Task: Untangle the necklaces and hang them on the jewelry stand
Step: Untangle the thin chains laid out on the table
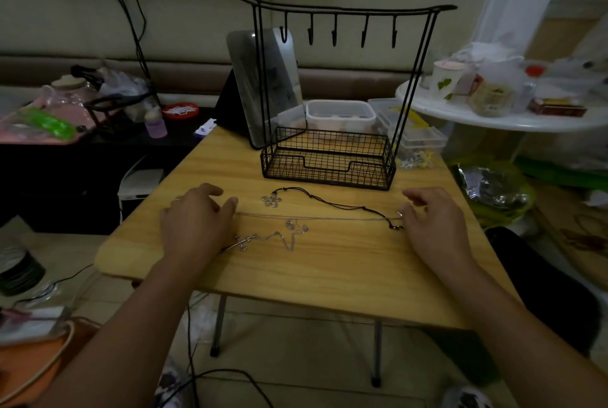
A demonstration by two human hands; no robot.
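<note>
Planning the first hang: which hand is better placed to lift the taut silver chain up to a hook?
Probably the right hand: it pinches the silver chain at its free end, clear of the other necklaces. The left hand sits by the tangled silver necklace.

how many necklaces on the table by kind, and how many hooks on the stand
black cord necklace: 1
silver chain necklaces: 2, overlapping, so the count is uncertain
hooks on the jewelry stand: 5, all bare
total: 3 necklaces, 5 hooks
</note>
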